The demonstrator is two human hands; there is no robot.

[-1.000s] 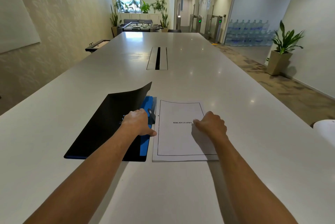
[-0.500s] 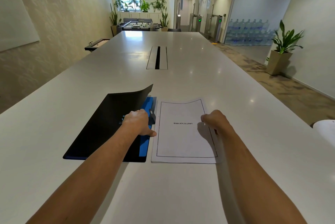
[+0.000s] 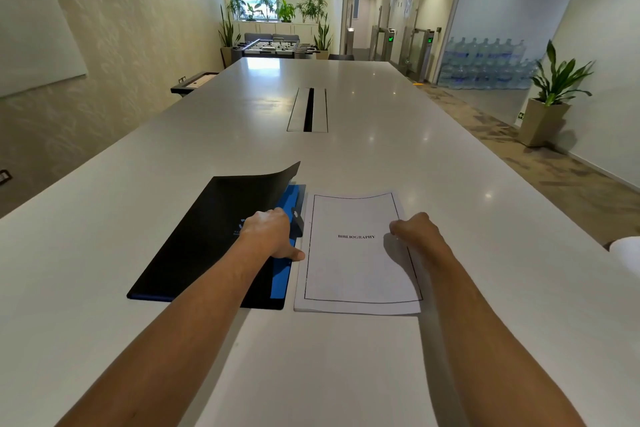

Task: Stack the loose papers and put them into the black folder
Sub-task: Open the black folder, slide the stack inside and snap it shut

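Papers [image 3: 356, 253] lie squared in one stack on the table [image 3: 346, 374], just right of the open black folder [image 3: 207, 239]. Stacking looks done; loading comes next, calling for a slide left under the raised cover. Left hand [image 3: 270, 236] presses flat on the folder, grasping nothing; right hand [image 3: 415, 231] curls onto the stack's right edge, apparently pinching it

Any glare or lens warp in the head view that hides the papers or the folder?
Head view: ceiling-light spots glint on the white table beyond the papers, whose BIBLIOGRAPHY heading is sharp. Wide-angle warp bows the page border and room edges. The right hand shades the sheet. The black folder under the left hand looks dark, with little detail.
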